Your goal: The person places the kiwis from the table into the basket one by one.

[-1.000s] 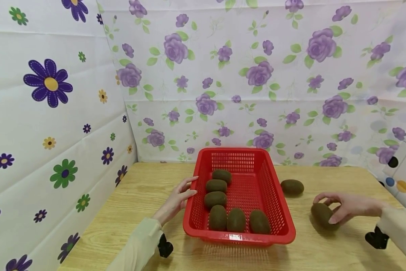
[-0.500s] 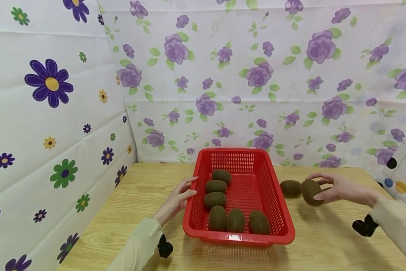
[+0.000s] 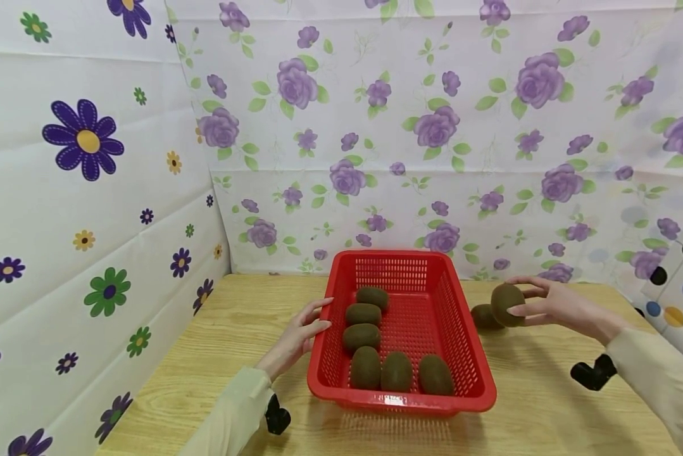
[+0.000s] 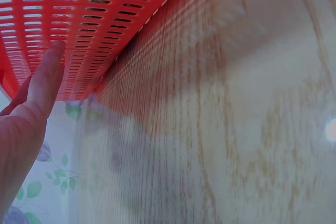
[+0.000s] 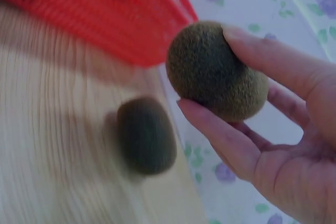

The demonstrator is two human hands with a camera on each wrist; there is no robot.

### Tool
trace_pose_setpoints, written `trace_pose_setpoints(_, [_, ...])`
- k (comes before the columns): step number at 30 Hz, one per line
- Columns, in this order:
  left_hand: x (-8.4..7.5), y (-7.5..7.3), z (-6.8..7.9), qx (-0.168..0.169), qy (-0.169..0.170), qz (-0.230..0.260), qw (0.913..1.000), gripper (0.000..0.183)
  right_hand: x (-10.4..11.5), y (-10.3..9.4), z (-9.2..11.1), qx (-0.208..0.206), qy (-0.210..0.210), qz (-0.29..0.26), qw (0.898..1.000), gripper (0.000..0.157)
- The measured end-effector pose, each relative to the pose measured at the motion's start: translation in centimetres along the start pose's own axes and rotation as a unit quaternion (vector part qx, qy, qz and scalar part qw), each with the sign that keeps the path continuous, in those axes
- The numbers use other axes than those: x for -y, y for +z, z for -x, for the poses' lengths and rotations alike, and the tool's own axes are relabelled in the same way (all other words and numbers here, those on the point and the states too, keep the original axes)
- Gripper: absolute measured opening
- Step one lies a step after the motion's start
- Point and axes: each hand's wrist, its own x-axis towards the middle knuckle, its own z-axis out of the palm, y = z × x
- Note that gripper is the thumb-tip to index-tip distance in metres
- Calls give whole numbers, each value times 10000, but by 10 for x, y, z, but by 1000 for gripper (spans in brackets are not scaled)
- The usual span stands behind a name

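My right hand (image 3: 557, 307) pinches a brown fuzzy kiwi (image 5: 218, 72) between thumb and fingers, raised above the table. Below and partly behind it, another kiwi (image 5: 147, 136) lies on the wood, to the right of the red basket (image 3: 471, 345). Several kiwis sit inside the basket: a column along its left wall, including one kiwi (image 3: 363, 315), and a row at the near end, including one kiwi (image 3: 397, 372). With fingers fairly straight, my left hand (image 3: 295, 335) rests against the basket's left side; the left wrist view shows a fingertip touching the slotted wall.
The basket stands on a light wooden table (image 3: 250, 310), its near rim raised above the wood. Flowered cloth (image 3: 375, 139) hangs behind the table, and another flowered sheet (image 3: 107, 209) runs along the left. A dotted cloth (image 3: 677, 285) is at the right edge.
My right hand has lifted the kiwi off the table and carried it left and away from me, over the kiwi lying beside the basket. The left hand and basket stay in place.
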Motion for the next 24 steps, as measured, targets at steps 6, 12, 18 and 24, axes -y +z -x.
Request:
trace_pose_setpoints(6, [0,0,0,-5,18,40,10000,52,17,15,-9,-238,-29,-474,9986,69])
trace_pose_setpoints(12, [-1,0,0,27,26,64,10000,52,30,31,-22,-221,-105,-723,9971,72])
trace_pose_setpoints(18, [-1,0,0,17,-9,97,10000,52,46,52,-36,-220,-81,-996,9947,71])
trace_pose_setpoints(24, [-2,1,1,-8,-8,107,9999,51,60,78,-53,-52,-1,-1257,9921,69])
